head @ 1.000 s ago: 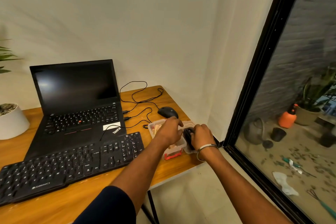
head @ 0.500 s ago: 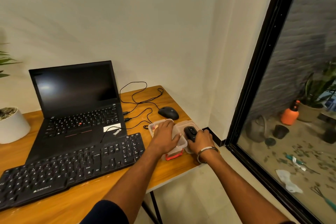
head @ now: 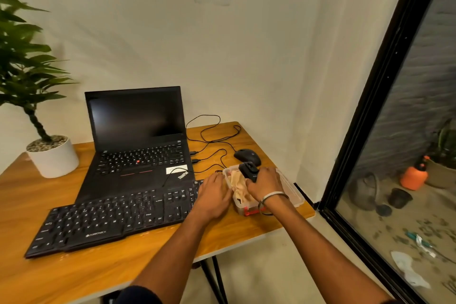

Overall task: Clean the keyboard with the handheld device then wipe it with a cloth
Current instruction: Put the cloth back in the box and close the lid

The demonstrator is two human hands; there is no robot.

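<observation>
A black external keyboard (head: 116, 219) lies on the wooden desk (head: 74, 274) in front of a laptop. At the desk's right end stands a clear plastic box (head: 291, 192) with a beige cloth (head: 238, 184) inside. My right hand (head: 265, 184) grips a small black handheld device (head: 248, 170) and holds it just above the box. My left hand (head: 214, 196) lies palm down over the keyboard's right end, beside the box's left wall, fingers relaxed.
An open black laptop (head: 138, 140) sits behind the keyboard, with a black mouse (head: 247, 156) and loose cables (head: 212, 138) to its right. A potted plant (head: 53, 158) stands at the desk's left. A glass door frame (head: 370, 106) rises on the right.
My right hand has lifted the black device out of the box. My left hand has come off the box and moved left onto the keyboard's end. The camera has tilted up.
</observation>
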